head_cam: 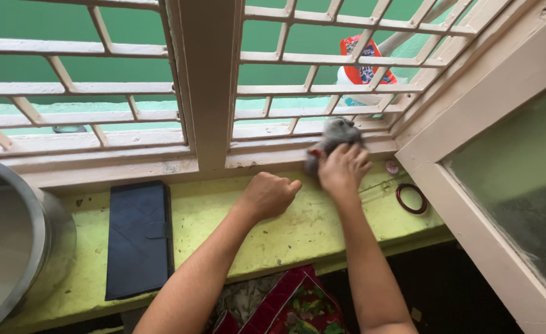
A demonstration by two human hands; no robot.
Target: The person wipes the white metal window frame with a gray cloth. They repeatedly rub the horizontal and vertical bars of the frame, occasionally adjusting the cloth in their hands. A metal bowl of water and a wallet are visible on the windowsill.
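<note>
Pale window grille [208, 93] across the whole top, green wall behind it. Open frosted-glass shutter [508, 179] swung in at the right. Yellow-green sill [285, 238] below the grille, stained and chipped, carrying everything else. Big steel pot [7, 235] at the far left edge, partly out of view. Dark blue folding case [138, 238] flat on the sill just beside the pot. Patterned red cloth [298, 306] under the sill's near edge, between the forearms. Red-and-white packet [362, 68] lodged outside behind the bars at upper right. Left hand [270, 195] clenched in a loose fist, holding nothing, knuckles resting on the sill's middle. Right hand [345, 167] gripping a grey rag [335, 139], pressed where the sill meets the grille's bottom rail, right of the central post; rag bunched, part of it hidden under the fingers. Dark red ring [411, 198] lying flat on the sill near the right hand, apart from it. Small round cap [392, 167] just above the ring, by the shutter frame.
</note>
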